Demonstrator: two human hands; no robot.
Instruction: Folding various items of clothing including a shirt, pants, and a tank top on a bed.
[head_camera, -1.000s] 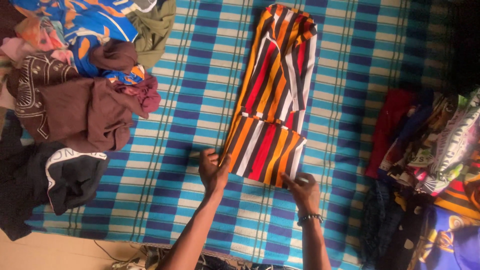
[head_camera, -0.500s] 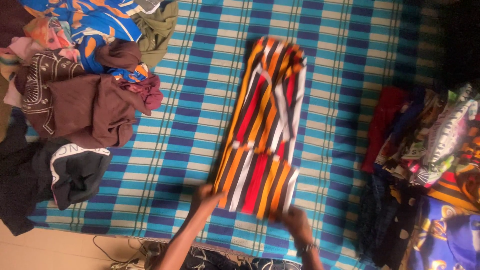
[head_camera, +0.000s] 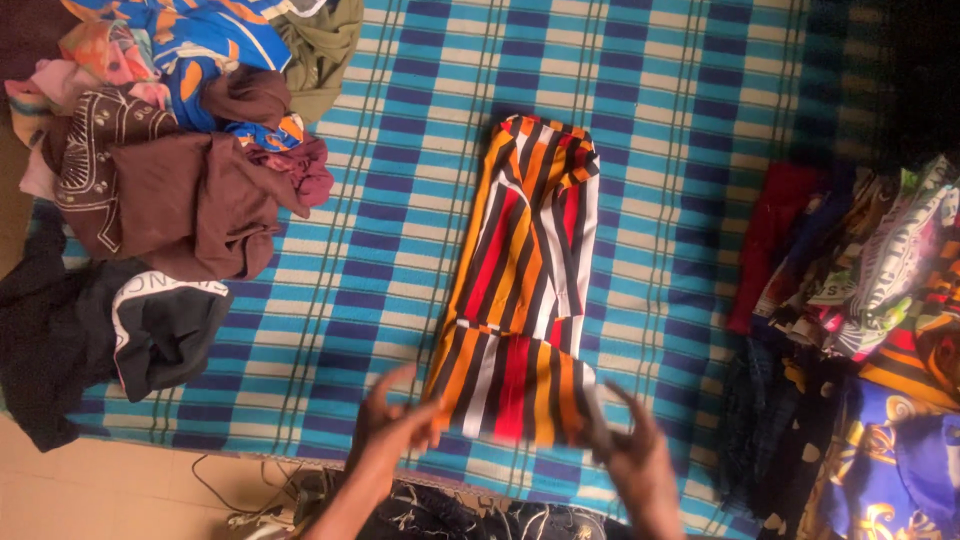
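The near left corner of a folded striped garment (head_camera: 525, 290) is pinched by the left hand (head_camera: 392, 425), while the near right corner is gripped by the right hand (head_camera: 632, 455); both are blurred. The garment is stretched away from the hands across a blue checked bedsheet (head_camera: 400, 200), its near hem raised slightly. A slipped corner could be caused by uneven pulling, and the fold might be undone. A heap of loose clothes (head_camera: 170, 170) is seen left, and a stack of folded clothes (head_camera: 860, 300) right.
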